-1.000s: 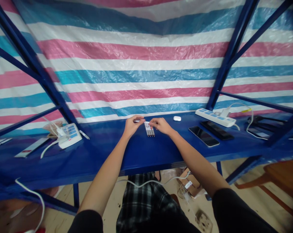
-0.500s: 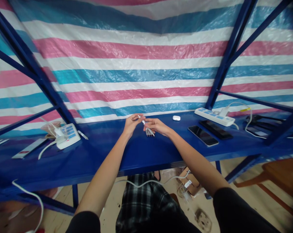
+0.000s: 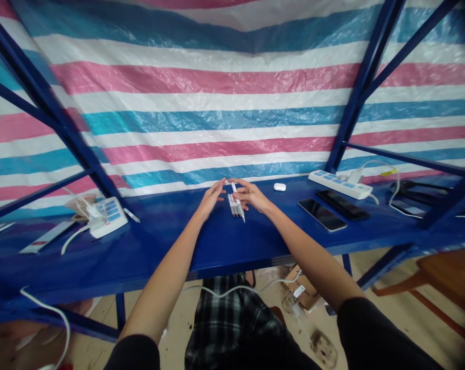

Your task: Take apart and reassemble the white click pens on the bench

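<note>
1 white pen [image 3: 240,209] is pinched by the right hand [image 3: 254,198] at the right side of a pen row [image 3: 232,205] on the worktop [image 3: 166,231], seemingly being aligned, while the left hand [image 3: 210,200] is held loosely spread nearby, careful parallel placement being called for next.

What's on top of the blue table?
Pens, a phone, power strips and a white case, among others. The right hand covers part of the held pen; anything beneath the phone is hidden.
</note>
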